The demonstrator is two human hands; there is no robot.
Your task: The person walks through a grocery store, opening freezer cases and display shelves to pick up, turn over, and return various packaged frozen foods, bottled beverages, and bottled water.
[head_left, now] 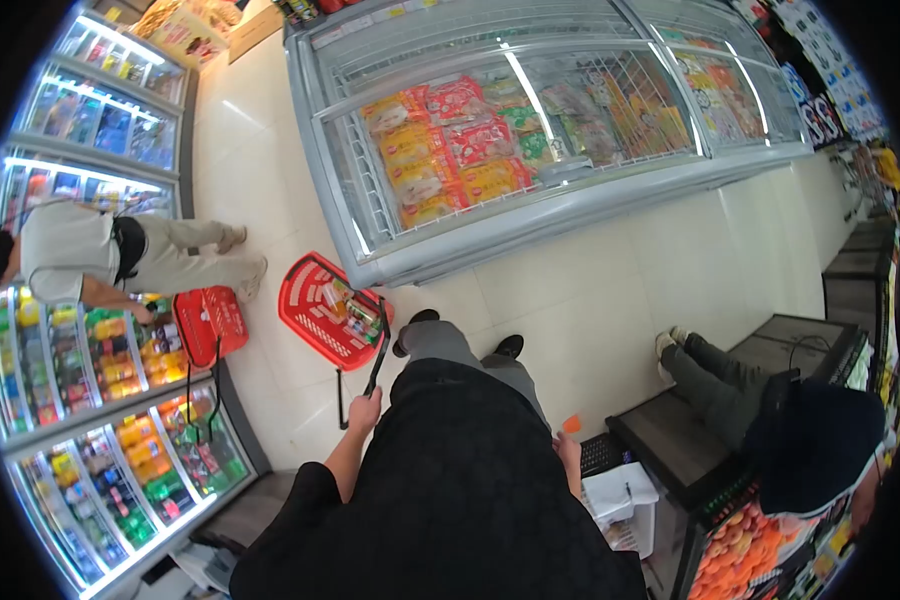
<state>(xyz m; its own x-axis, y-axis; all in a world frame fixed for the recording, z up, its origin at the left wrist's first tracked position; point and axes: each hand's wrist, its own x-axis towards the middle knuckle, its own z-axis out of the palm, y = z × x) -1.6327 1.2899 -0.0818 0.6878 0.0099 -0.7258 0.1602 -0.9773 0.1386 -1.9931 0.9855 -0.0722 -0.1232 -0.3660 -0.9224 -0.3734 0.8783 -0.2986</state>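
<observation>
My left hand [365, 411] is closed around the black handle of a red shopping basket [315, 335], which hangs at my left side. A few packaged goods [355, 312] lie inside the basket. Low on my right side is my right hand [568, 450], partly hidden by my dark top. A small orange piece [572, 424] shows right at its fingers; whether they grip it is hard to make out.
A glass-topped freezer [530, 190] with bagged food stands ahead. Lit drink fridges [120, 350] line the left, where a person [80, 250] holds another red basket [210, 325]. Another person [810, 445] is at the right, near dark shelving [670, 430] and orange fruit [750, 550].
</observation>
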